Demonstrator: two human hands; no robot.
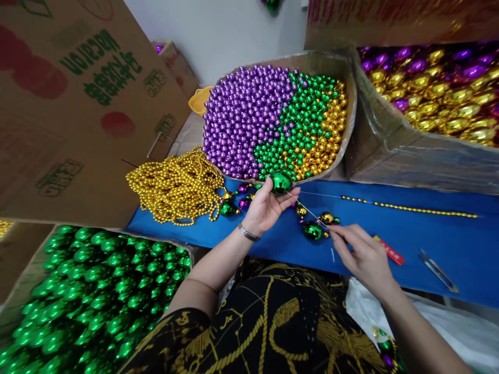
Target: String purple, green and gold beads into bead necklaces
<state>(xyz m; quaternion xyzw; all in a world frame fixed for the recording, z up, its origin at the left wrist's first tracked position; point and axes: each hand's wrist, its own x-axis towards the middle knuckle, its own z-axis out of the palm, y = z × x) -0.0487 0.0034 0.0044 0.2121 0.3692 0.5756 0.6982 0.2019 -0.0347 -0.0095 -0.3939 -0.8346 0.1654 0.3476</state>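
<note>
My left hand (266,208) holds a large shiny green ball (281,182) at its fingertips above the blue table surface (429,239). My right hand (360,254) pinches a thin needle (307,210) whose tip points at the green ball. A thread runs from there to a strand of small gold beads (409,208) stretched to the right. Beside my right hand lie a few loose balls, green (312,230) and gold (326,217).
A box of small purple, green and gold beads (273,119) stands behind the hands. A heap of gold bead strands (175,187) lies left. Boxes of green balls (93,296) and gold-purple balls (436,93) flank the table. Small snips (438,270) and a red strip (390,251) lie right.
</note>
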